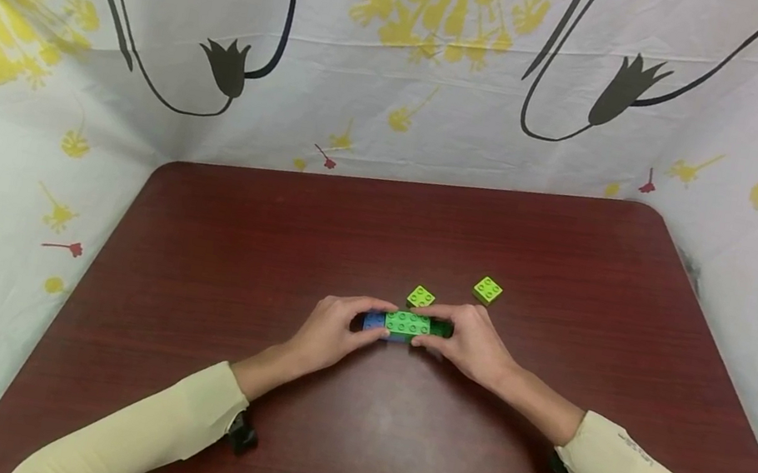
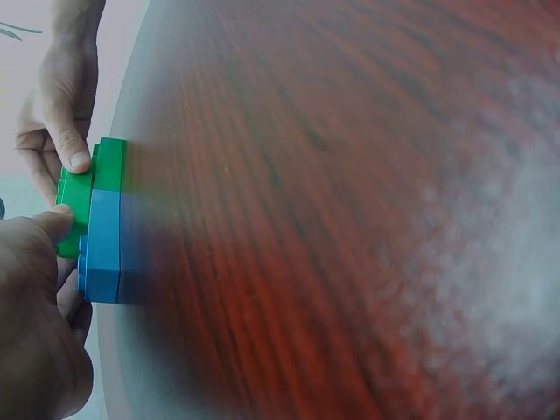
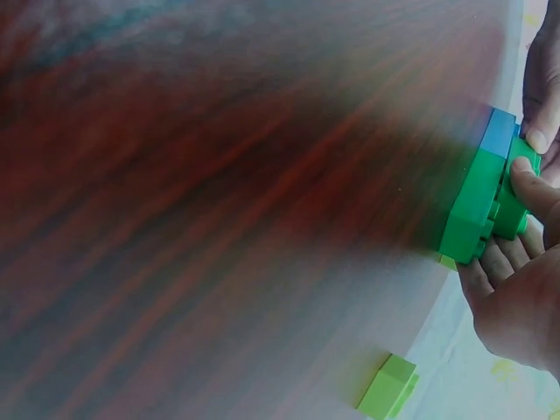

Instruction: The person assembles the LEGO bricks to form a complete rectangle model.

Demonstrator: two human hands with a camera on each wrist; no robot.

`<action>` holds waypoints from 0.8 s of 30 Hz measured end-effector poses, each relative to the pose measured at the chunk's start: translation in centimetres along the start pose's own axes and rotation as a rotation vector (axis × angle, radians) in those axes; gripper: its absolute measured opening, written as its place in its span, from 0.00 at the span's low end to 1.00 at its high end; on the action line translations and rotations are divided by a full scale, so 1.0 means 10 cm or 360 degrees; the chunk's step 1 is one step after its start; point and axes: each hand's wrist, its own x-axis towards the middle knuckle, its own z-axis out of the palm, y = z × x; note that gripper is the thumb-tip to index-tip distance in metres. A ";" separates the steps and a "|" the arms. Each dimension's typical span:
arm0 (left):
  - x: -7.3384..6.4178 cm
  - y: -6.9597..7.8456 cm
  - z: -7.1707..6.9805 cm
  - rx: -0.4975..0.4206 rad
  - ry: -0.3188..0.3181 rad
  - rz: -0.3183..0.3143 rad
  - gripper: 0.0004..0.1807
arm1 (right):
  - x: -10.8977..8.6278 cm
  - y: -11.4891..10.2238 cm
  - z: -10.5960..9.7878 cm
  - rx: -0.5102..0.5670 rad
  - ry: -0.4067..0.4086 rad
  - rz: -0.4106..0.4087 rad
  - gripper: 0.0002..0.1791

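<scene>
For firm seating, the upper green eight-stud brick [image 1: 407, 324] is probably best kept level and pressed evenly across the joint between the blue brick [image 2: 105, 245] and lower green brick [image 2: 110, 164], both just beneath the grips. Its ends are pinched by the left grip [image 1: 328, 331] and right grip [image 1: 476, 345], each parted only by its width, thumb nearside, fingers farside.

Your upper green brick [image 1: 408, 322] and blue brick [image 2: 103, 247] appear to be smooth plastic with a soft sheen. Your tabletop [image 1: 273, 235] presents a glossy wood-grain finish. Your sleeves [image 1: 150, 412] appear matt cloth; the backdrop [image 1: 402, 105], creased fabric.
</scene>
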 end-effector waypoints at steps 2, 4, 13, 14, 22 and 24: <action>0.00 0.00 0.00 -0.0003 0.0001 -0.0001 0.19 | 0.00 0.00 0.00 0.0001 0.0001 0.0000 0.23; 0.00 -0.01 0.00 0.0000 0.0001 0.0001 0.19 | 0.01 0.00 0.01 0.0001 0.0003 0.0003 0.23; 0.00 -0.01 0.01 0.0004 0.0003 0.0003 0.19 | 0.01 0.01 0.02 0.0006 0.0007 0.0015 0.23; 0.00 -0.01 0.01 0.0002 0.0001 -0.0001 0.19 | 0.01 0.01 0.02 0.0008 0.0005 0.0017 0.23; 0.00 -0.01 0.01 0.0002 0.0003 -0.0008 0.19 | 0.01 0.01 0.01 0.0014 0.0003 0.0015 0.22; 0.01 0.00 0.01 0.0002 0.0008 -0.0004 0.19 | 0.01 0.02 0.01 0.0014 0.0004 0.0012 0.22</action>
